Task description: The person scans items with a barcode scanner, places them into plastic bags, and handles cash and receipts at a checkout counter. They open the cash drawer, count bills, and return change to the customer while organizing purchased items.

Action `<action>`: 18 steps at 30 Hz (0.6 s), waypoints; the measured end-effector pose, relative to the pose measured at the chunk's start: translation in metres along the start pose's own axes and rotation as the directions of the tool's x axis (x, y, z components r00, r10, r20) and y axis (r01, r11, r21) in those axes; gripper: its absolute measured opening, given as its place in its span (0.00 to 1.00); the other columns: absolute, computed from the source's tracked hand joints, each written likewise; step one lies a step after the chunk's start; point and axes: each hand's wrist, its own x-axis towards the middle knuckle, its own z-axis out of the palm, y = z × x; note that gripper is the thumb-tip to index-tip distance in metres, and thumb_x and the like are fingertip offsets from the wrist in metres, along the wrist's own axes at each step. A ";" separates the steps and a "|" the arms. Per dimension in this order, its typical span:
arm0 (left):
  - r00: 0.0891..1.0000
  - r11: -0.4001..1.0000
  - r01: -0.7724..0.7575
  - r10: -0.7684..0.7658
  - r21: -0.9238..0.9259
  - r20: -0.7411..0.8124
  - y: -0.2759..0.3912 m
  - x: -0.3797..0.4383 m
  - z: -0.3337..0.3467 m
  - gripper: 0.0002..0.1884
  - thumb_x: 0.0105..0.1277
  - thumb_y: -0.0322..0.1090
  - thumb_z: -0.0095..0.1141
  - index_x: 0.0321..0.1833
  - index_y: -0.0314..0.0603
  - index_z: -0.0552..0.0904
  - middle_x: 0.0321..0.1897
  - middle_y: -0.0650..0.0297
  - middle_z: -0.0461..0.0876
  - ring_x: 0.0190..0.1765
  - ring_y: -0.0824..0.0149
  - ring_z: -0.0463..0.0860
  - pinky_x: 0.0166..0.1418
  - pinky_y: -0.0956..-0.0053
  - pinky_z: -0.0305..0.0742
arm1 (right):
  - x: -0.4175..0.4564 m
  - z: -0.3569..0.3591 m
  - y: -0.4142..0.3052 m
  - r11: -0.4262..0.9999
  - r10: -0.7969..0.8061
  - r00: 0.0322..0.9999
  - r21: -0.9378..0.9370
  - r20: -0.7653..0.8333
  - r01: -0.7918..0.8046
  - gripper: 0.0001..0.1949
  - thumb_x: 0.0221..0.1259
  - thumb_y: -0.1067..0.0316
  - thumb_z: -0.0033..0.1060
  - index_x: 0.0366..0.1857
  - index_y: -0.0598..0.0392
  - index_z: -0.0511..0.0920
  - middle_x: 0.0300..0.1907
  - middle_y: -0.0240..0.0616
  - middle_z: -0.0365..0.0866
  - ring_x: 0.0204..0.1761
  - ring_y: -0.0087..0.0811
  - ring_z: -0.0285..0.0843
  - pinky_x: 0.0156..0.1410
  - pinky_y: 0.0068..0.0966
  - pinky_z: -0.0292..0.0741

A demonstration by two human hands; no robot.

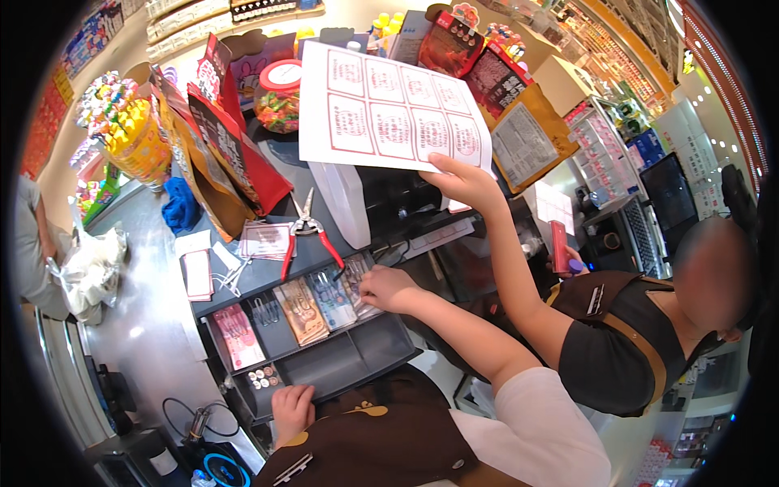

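Note:
An open cash drawer [377, 344] has banknotes under wire clips in its back row: pink notes [238, 338], brown-yellow notes [302, 310] and blue notes [332, 298]. Coins [263, 377] lie in a front compartment. My right hand [389, 289] reaches into the rightmost note compartment, fingers bent down over the notes; its fingertips are hidden. At the drawer's front left edge rests my left hand [293, 408], fingers curled, its grip unclear. Red-handled pruning shears [309, 228] lie on the counter behind the drawer, beside printed cards [268, 238].
A co-worker [621, 341] at right holds a printed sheet [395, 115] over the counter and a red phone [558, 246]. Snack pouches [237, 146], a candy jar [280, 97] and a lollipop bucket [137, 143] stand behind. Another person stands at far left near a plastic bag [91, 268].

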 end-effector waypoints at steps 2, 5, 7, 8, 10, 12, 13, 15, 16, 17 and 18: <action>1.000 1.000 -0.001 0.001 0.000 0.015 0.001 0.005 -0.001 0.19 0.43 0.25 0.56 0.43 0.40 0.79 0.41 0.61 0.76 0.43 0.57 0.75 0.48 0.62 0.68 | -0.001 0.008 -0.004 1.000 0.014 0.986 -0.026 -0.167 -0.018 0.05 0.54 0.63 0.56 0.30 0.50 0.77 0.33 0.30 0.77 0.42 0.36 0.75 0.43 0.32 0.75; 0.999 0.999 0.039 -0.039 0.003 0.025 -0.002 0.004 0.001 0.19 0.43 0.25 0.56 0.43 0.40 0.79 0.40 0.62 0.77 0.42 0.58 0.75 0.47 0.63 0.69 | -0.006 0.005 -0.018 0.994 -0.042 0.955 -0.107 -0.294 0.011 0.04 0.57 0.65 0.53 0.31 0.50 0.76 0.33 0.31 0.77 0.33 0.36 0.77 0.37 0.31 0.76; 0.997 0.998 0.062 -0.061 -0.014 0.041 -0.002 0.004 0.003 0.19 0.43 0.25 0.56 0.43 0.41 0.79 0.39 0.62 0.77 0.42 0.59 0.75 0.47 0.64 0.69 | -0.023 0.002 -0.033 0.995 -0.100 0.855 -0.036 -0.508 0.095 0.03 0.54 0.68 0.56 0.31 0.50 0.76 0.30 0.32 0.76 0.26 0.36 0.77 0.31 0.29 0.75; 0.995 0.997 0.071 -0.068 -0.029 0.078 -0.001 0.005 0.001 0.17 0.47 0.25 0.56 0.43 0.40 0.79 0.41 0.60 0.78 0.42 0.58 0.77 0.49 0.64 0.70 | -0.033 -0.002 -0.044 0.993 -0.087 0.807 0.015 -0.584 0.118 0.04 0.52 0.69 0.58 0.31 0.50 0.76 0.29 0.32 0.77 0.26 0.35 0.77 0.30 0.29 0.74; 0.901 0.792 0.434 -0.385 -0.428 0.201 0.004 0.001 0.015 0.13 0.56 0.28 0.54 0.46 0.39 0.78 0.44 0.57 0.78 0.45 0.58 0.78 0.50 0.65 0.71 | -0.054 0.001 -0.057 0.968 -0.124 0.732 0.081 -0.670 0.237 0.07 0.47 0.72 0.62 0.32 0.52 0.78 0.30 0.34 0.79 0.28 0.35 0.79 0.31 0.27 0.75; 0.742 0.234 0.603 -0.515 -0.763 0.429 0.018 0.011 0.020 0.12 0.63 0.32 0.51 0.48 0.38 0.77 0.46 0.55 0.78 0.47 0.58 0.79 0.51 0.67 0.73 | -0.068 0.004 -0.073 0.890 -0.230 0.690 0.139 -0.687 0.435 0.10 0.45 0.73 0.63 0.35 0.54 0.78 0.31 0.37 0.81 0.31 0.35 0.81 0.33 0.27 0.76; 0.687 -0.156 0.555 -0.469 -0.817 0.556 0.029 0.038 0.013 0.13 0.66 0.34 0.48 0.49 0.36 0.76 0.46 0.53 0.79 0.47 0.58 0.80 0.51 0.68 0.74 | -0.074 0.015 -0.077 0.858 -0.265 0.690 0.161 -0.674 0.487 0.11 0.47 0.73 0.62 0.36 0.54 0.78 0.33 0.37 0.81 0.32 0.36 0.81 0.35 0.27 0.77; 0.621 -0.525 0.451 -0.396 -0.722 0.676 0.042 0.068 0.008 0.15 0.70 0.37 0.45 0.51 0.34 0.75 0.45 0.53 0.79 0.47 0.60 0.81 0.51 0.69 0.75 | -0.084 0.027 -0.092 0.817 -0.333 0.722 0.197 -0.607 0.542 0.10 0.48 0.72 0.61 0.37 0.53 0.77 0.34 0.35 0.81 0.33 0.35 0.81 0.34 0.26 0.76; 0.588 -0.525 0.466 -0.418 -0.713 0.692 0.045 0.076 0.008 0.15 0.70 0.38 0.44 0.51 0.33 0.74 0.44 0.53 0.80 0.47 0.60 0.81 0.51 0.70 0.75 | -0.086 0.032 -0.094 0.785 -0.381 0.749 0.239 -0.543 0.572 0.11 0.48 0.72 0.62 0.38 0.52 0.78 0.34 0.33 0.81 0.33 0.34 0.81 0.35 0.25 0.77; 0.554 -0.525 0.479 -0.441 -0.704 0.706 0.047 0.079 0.008 0.16 0.71 0.39 0.43 0.51 0.33 0.74 0.43 0.54 0.80 0.47 0.61 0.81 0.50 0.71 0.76 | -0.087 0.037 -0.095 0.751 -0.432 0.766 0.281 -0.476 0.597 0.11 0.49 0.72 0.64 0.38 0.52 0.79 0.35 0.30 0.81 0.33 0.32 0.81 0.35 0.25 0.77; 0.568 -0.467 0.512 -0.445 -0.721 0.692 0.042 0.075 0.010 0.14 0.69 0.37 0.46 0.49 0.32 0.75 0.39 0.57 0.82 0.43 0.63 0.82 0.50 0.71 0.76 | -0.088 0.040 -0.099 0.714 -0.457 0.752 0.308 -0.476 0.629 0.11 0.49 0.71 0.64 0.39 0.50 0.79 0.35 0.31 0.81 0.32 0.32 0.80 0.34 0.24 0.76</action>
